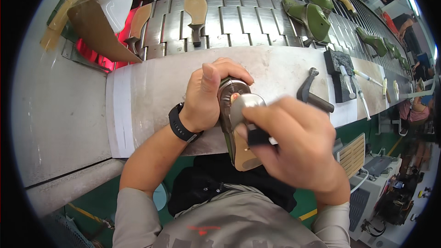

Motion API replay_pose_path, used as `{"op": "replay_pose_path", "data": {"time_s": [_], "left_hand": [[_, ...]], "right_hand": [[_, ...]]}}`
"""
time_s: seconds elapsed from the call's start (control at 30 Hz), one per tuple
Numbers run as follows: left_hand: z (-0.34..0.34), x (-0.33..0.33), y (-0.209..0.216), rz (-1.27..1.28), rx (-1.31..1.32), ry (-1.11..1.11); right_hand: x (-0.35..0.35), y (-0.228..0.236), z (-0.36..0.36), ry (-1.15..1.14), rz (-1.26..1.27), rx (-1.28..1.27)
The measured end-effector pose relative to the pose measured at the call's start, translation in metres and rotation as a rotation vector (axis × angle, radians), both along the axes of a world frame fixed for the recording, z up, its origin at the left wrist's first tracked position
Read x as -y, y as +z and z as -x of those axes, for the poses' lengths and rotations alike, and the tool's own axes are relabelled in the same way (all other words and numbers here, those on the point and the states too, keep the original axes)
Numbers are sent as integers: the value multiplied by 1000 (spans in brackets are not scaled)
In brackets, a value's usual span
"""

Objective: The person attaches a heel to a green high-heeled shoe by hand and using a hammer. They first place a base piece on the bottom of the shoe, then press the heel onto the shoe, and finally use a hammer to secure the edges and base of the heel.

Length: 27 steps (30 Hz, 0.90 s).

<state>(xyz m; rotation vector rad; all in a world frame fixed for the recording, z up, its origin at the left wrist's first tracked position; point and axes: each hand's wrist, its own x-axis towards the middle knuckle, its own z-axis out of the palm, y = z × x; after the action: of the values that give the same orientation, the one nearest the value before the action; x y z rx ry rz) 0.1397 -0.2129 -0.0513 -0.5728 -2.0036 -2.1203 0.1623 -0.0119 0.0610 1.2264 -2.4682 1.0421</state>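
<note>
left hand (200,95) clasping a shoe last (244,152), right hand (301,140) clamped on a metal-headed tool (251,100)

from my remote seat i see the shoe last held sole-up at the near edge of the bench (158,89), the tool blurred over it. red print (203,230) on the grey shirt (239,218) is too small for me to read. bench top stretches left of the left hand; 1 hammer (321,103) lies right, and metal conveyor slats (236,25) border the far edge.

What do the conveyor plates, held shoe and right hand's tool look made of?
Conveyor plates: metal, probably steel, given the grey sheen. Shoe: glossy dark upper, probably leather or imitation; matte tan underside, possibly board. Tool: shiny silver head, likely metal.
</note>
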Motion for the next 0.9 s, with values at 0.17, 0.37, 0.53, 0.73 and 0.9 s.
{"op": "replay_pose_path", "data": {"time_s": [0.17, 0.37, 0.53, 0.73, 0.9], "left_hand": [[1, -3, 0, -164, 135, -28], [0, 6, 0, -7, 94, -29], [1, 6, 0, 21, 64, -28], [-2, 2, -3, -84, 16, 29], [3, 7, 5, -67, 26, 65]], "right_hand": [[3, -18, -9, -56, 8, -246], [16, -41, 0, -12, 38, -313], [18, -45, 1, -4, 68, -346], [18, -47, 0, -4, 32, -337], [25, -59, 16, -31, 116, -444]]}}
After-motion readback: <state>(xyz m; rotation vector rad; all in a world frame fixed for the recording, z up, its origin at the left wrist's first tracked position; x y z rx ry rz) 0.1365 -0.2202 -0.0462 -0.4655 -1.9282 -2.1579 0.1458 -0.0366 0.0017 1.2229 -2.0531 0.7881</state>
